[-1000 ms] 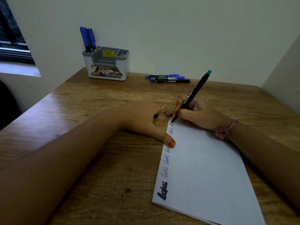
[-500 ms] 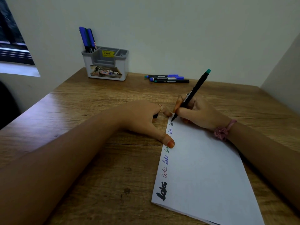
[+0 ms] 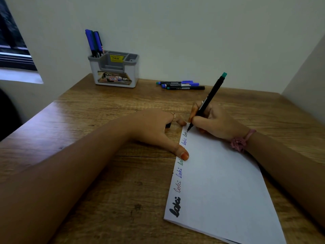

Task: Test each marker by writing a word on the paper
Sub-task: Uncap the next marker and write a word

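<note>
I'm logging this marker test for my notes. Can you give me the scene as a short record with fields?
right hand: holds black marker, tip on paper at its far left corner
left hand: thumb pins the paper's left edge; a small dark object sits under the fingers
words on paper: a column along the left edge, thick black one nearest
spare markers: lying by the wall
holder: grey, blue markers upright
surface: wooden desk
</note>
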Available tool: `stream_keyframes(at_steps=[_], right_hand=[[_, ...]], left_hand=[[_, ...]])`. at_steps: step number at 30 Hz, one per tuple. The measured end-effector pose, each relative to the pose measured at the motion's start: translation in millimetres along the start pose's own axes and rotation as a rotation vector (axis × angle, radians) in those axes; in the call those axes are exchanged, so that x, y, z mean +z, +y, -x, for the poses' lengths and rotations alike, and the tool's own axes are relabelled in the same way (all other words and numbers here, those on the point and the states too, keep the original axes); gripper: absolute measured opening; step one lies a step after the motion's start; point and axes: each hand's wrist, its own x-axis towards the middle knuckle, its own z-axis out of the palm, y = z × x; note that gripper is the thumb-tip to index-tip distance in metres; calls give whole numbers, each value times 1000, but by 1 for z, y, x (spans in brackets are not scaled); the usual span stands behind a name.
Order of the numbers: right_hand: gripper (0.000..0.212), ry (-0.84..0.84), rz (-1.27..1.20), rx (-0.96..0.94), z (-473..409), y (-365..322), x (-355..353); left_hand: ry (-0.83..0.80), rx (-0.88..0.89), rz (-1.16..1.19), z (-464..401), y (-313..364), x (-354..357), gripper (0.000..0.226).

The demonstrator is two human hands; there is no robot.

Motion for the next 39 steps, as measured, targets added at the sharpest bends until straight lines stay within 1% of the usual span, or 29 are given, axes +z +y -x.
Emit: stream_keyframes(at_steps=[4,5,7,8,11,14,17,20,23,26,31,35,36,38,39], right_hand=[[3,14,-12,-2,-1,2,1],[3,5,-7,-4,-1,2,1],[3,2,1,-6,-1,2,1],[3,7,4,-8,-1,3,1],[3,1,20,-13,-1,3,0],[4,-16,15,-10,0,2,0],[11,47,-78,-6,0,0,-1],[5,131,-263,-60,0,-8,-1],[15,118,-393,-34,2,-17,-2],[21,73,-353,-25,4,-19,2],[5,98,-327,-89,6,-19,5],[11,73,-246,-125,9,-19,6],[14,69,-226,-130,10,-19,6],[9,67,-144,-152,11,-20,4],[13,67,-86,-168,11,-21,2]], left_hand=[[3,-3,15,2,1,0,86],[3,-6,22,2,2,1,82],[8,-23,14,2,3,1,69],[15,-35,6,2,3,1,70],[24,-38,44,1,1,2,96],[34,-30,128,1,-1,3,110],[56,-22,190,0,-2,5,115],[71,-10,258,1,-2,7,112],[88,18,286,2,-2,7,114],[94,40,317,3,-1,7,114],[106,38,337,3,-3,8,115],[118,53,349,1,-5,9,113],[127,59,360,1,-6,10,112],[172,80,389,1,-6,10,103],[205,106,397,2,-5,10,97]])
